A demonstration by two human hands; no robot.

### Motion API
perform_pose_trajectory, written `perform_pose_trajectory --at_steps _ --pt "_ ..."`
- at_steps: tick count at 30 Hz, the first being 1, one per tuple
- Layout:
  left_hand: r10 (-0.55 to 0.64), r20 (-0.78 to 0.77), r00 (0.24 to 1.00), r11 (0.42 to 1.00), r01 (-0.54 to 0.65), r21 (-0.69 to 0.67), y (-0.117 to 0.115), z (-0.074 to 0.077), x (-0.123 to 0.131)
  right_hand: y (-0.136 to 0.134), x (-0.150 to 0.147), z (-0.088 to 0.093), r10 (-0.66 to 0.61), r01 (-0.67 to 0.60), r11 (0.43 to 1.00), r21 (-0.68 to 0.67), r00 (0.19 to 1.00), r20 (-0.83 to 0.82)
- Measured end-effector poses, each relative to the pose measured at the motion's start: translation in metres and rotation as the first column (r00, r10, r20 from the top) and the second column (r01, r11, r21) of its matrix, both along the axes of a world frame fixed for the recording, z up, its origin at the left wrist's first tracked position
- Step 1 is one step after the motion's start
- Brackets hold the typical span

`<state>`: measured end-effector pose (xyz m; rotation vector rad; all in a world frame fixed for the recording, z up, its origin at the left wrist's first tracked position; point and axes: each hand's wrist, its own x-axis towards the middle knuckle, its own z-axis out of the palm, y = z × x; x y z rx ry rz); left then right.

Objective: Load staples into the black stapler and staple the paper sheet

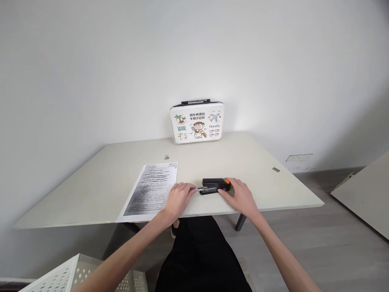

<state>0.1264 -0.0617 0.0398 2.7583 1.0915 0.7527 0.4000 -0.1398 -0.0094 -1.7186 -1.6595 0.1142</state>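
A black stapler (212, 184) with an orange part at its right end lies near the table's front edge, its upper arm raised a little off the base. My right hand (242, 197) is closed round the stapler's right end, thumb on the near side. At the opposite end, my left hand (179, 197) pinches a thin silvery strip (199, 189) that reaches into the stapler; whether it is a row of staples or a stapler part I cannot tell. Just left of that hand lies a printed sheet of paper (150, 188), partly covered by the hand and overhanging the table edge slightly.
A white carry case (197, 123) with cartoon prints and a black handle stands at the back of the table (249, 162), against the wall. Small grey patches mark the tabletop. A white perforated basket (79, 269) is below at the left. A pale panel (364, 194) stands at the right.
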Motion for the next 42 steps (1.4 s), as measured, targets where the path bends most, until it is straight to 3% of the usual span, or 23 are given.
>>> perform_pose_trajectory --at_steps 5,9,12,15,21,32,36,39,42 --pt "-0.036 0.053 0.998 0.993 0.042 -0.106 0.009 0.004 -0.02 -0.002 -0.002 0.004 0.004 -0.004 1.0 -0.003 1.0 -0.03" --pt "-0.174 0.092 0.98 0.944 0.193 -0.267 0.02 0.012 -0.037 -0.002 0.002 0.004 0.015 -0.017 1.0 -0.026 0.996 -0.09" --pt "-0.304 0.124 0.945 0.887 0.328 -0.325 0.026 0.019 -0.035 -0.002 0.006 0.005 0.069 -0.074 0.997 -0.033 0.989 -0.131" --pt "-0.384 0.1 0.918 0.86 0.394 -0.325 0.03 0.022 -0.017 -0.002 0.009 0.005 0.138 -0.142 0.99 -0.021 0.98 -0.142" --pt "-0.407 0.049 0.912 0.872 0.404 -0.276 0.036 0.016 0.019 -0.001 0.01 0.003 0.132 -0.133 0.991 0.002 0.977 -0.165" --pt "-0.353 0.014 0.936 0.921 0.35 -0.169 0.038 0.004 0.019 -0.003 0.006 0.006 0.122 -0.129 0.992 -0.018 0.969 -0.217" --pt "-0.256 -0.005 0.967 0.959 0.253 -0.127 0.061 0.01 -0.002 -0.003 0.002 0.008 0.106 -0.12 0.992 -0.038 0.962 -0.25" --pt "0.016 0.031 0.999 0.998 -0.014 -0.056 0.096 0.016 -0.039 -0.004 0.001 0.008 0.107 -0.126 0.991 -0.054 0.957 -0.269" --pt "0.286 0.025 0.958 0.958 -0.285 -0.033 0.129 0.015 -0.077 -0.005 0.001 0.008 0.1 -0.125 0.99 -0.071 0.953 -0.287"
